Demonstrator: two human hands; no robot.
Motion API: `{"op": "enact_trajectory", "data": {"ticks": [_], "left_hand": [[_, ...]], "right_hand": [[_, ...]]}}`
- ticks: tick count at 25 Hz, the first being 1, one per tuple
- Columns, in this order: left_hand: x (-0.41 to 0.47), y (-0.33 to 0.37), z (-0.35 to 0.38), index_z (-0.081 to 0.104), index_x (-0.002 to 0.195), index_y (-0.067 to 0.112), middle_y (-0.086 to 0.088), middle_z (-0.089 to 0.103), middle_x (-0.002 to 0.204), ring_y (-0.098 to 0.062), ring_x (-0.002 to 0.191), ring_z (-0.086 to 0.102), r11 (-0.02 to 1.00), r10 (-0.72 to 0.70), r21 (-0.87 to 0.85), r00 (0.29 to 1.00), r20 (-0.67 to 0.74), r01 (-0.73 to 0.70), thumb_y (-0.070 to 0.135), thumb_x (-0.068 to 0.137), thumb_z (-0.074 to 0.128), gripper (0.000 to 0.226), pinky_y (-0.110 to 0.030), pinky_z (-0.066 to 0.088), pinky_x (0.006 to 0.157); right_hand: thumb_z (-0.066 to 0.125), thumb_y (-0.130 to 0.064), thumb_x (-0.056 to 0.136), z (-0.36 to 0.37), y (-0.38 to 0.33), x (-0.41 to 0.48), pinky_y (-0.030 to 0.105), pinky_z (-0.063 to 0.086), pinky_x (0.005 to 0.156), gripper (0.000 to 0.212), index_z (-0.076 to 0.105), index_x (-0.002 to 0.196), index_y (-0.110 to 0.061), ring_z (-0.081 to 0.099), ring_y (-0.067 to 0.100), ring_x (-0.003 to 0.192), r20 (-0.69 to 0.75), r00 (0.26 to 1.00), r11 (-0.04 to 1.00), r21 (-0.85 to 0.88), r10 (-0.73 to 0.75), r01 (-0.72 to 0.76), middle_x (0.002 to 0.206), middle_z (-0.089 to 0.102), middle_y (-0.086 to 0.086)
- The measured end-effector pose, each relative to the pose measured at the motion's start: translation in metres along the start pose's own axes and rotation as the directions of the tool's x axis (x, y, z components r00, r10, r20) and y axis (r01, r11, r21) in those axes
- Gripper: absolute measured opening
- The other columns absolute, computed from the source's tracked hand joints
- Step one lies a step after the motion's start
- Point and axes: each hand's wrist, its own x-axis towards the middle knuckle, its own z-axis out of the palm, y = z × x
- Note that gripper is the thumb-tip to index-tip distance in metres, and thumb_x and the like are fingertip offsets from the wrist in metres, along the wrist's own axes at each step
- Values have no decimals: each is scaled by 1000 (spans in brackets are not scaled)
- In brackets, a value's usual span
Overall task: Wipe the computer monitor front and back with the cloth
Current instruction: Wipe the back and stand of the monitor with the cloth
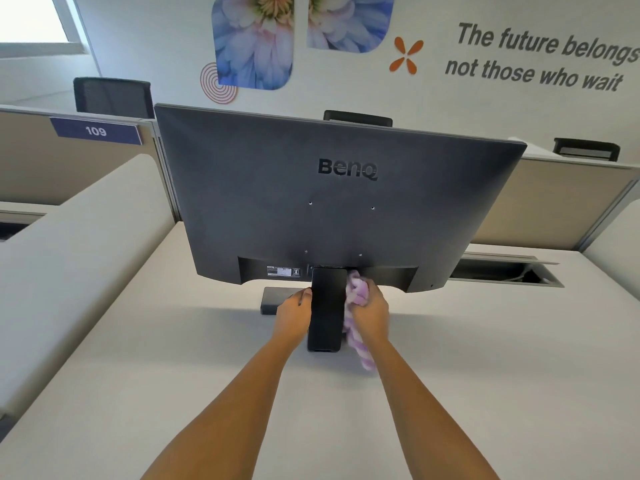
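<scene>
From the head camera, the dark grey flat-panel computer monitor [341, 199] stands on the pale desk [450, 358] with its matte plastic back toward the person. The left hand [293, 311] curls around the left edge of the black upright stand column [325, 308], bracing it. The right hand [370, 311] is closed around a bunched lilac-and-white soft cloth [356, 296], pressed beside the column's right edge. The panel looks top-heavy and tippable; the rigid column seems the safest hold, while the limp cloth needs bunching.

White desk [485, 358]; monitor [339, 195] stands on it, back facing camera.
</scene>
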Motion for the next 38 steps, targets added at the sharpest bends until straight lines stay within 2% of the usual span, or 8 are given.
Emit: {"op": "enact_trajectory", "data": {"ticks": [6, 12, 17, 23, 27, 33, 35, 38], "left_hand": [[6, 0, -30, 51, 129, 7, -14, 54, 129, -28, 115, 49, 997, 10, -74, 997, -83, -17, 35, 101, 31, 44, -34, 37, 100], [10, -15, -76, 60, 116, 12, -7, 63, 117, -22, 107, 56, 951, -21, -289, 906, -424, -114, 26, 101, 33, 35, -28, 40, 89], [24, -18, -131, 46, 136, 17, -1, 49, 139, -18, 129, 43, 892, -91, -408, 806, -585, -196, 28, 101, 29, 40, -27, 32, 104], [56, -16, -178, 37, 143, 21, 4, 38, 148, -12, 138, 31, 786, 2, -597, 966, -257, -160, 50, 99, 11, 59, -27, 18, 110], [68, -16, -195, 43, 139, 22, 1, 43, 144, -15, 137, 31, 782, 34, -611, 988, -153, -121, 55, 96, -1, 70, -29, 14, 110], [72, -16, -205, 47, 137, 21, 2, 48, 139, -12, 127, 37, 776, 44, -622, 993, -106, -101, 54, 96, -2, 71, -31, 17, 110], [74, -19, -205, 48, 136, 21, 2, 48, 139, -13, 127, 38, 769, 50, -631, 994, -100, -102, 54, 96, -1, 71, -32, 19, 110], [77, -24, -206, 51, 131, 22, 3, 52, 132, -10, 120, 43, 747, 68, -655, 993, -96, -114, 55, 96, -1, 71, -27, 25, 103]], "right_hand": [[65, -22, 77, -11, -15, -11, 23, 48, 77, 40, 56, 112, -36, 58, 10, 95, -162, 972, 985, -72, -170, 160, 109, 58, -12], [59, -21, 88, 8, -131, -13, 22, 49, 86, 33, 65, 120, -15, 61, 17, 102, -359, 402, 527, -396, -843, 752, 121, 65, 0], [56, -12, 84, 55, -225, -19, 28, 50, 84, 42, 63, 125, -18, 58, 19, 106, -126, 193, 230, -565, -973, 792, 127, 62, -2], [57, -13, 87, 120, -238, -8, 37, 51, 83, 46, 56, 132, -17, 59, 28, 102, -4, 314, 220, -721, -950, 657, 132, 59, 3], [68, -16, 76, 153, -206, -9, 35, 52, 69, 46, 64, 122, -20, 61, 26, 88, 242, 252, -17, -752, -937, 659, 118, 66, 1], [70, -23, 80, 186, -153, -35, 34, 48, 87, 37, 60, 116, -19, 52, 27, 111, 670, 559, -69, -669, -489, 740, 129, 54, 3], [67, -10, 78, 181, -155, -41, 36, 50, 80, 35, 61, 112, -17, 51, 29, 104, 624, 570, 139, -600, -535, 788, 125, 57, 5], [66, -9, 77, 169, -186, -40, 32, 52, 62, 44, 63, 120, -16, 54, 24, 82, 168, 427, 262, -576, -889, 774, 118, 65, 2]]}}
